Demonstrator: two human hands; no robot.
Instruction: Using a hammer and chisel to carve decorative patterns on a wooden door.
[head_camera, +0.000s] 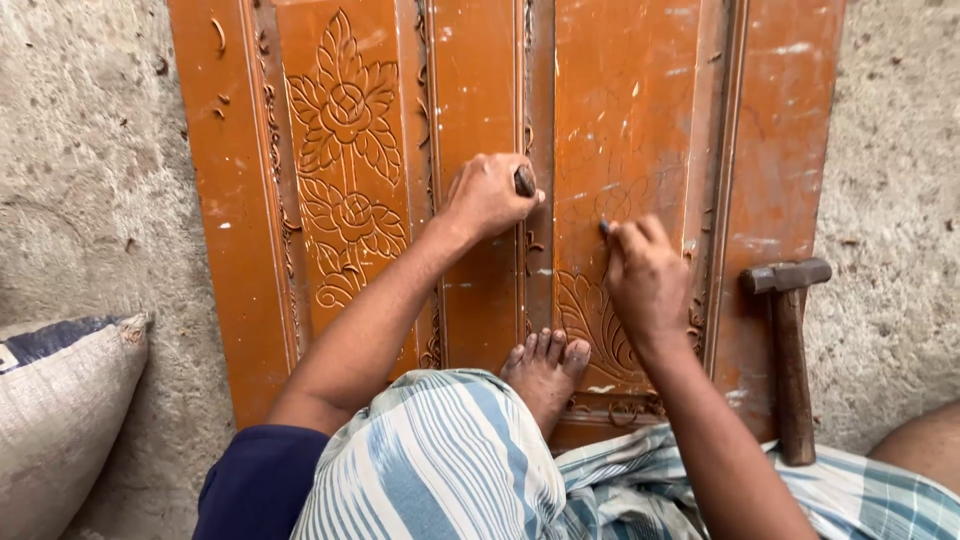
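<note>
Head view, looking straight down. A long orange-brown wooden door panel (480, 90) lies flat on a rough concrete floor (90, 170); all places below are given from this panel.

Left hand (487, 195): over the panel's middle rail, fingers curled into a fist around a short dark tool (524, 181), of which only the butt end shows above the knuckles. What kind of tool it is cannot be told.

Right hand (645, 275): just right of the middle rail, resting on the right-hand recessed field. Fingers pressed together, pinching a small pencil (605, 226); its tip touches the wood at a faint drawn flower outline (615, 200).

Carving: the left recessed field carries a finished relief of flowers and leaves (345, 150), running down its length. The right field shows cut leaf work (590, 315) only at its lower end, below the right hand; above that, only sketched lines and pale scuffs.

A bare foot (545, 365) rests on the panel's lower part, between the two forearms, toes touching the middle rail.

A hammer (788, 350) with wooden handle lies on the panel's right edge strip, head toward the far end, well apart from both hands.

Off the panel's left side, on the floor, a stuffed woven sack (60, 400). Striped cloth (440, 470) covers the person's lap at the panel's near end.
</note>
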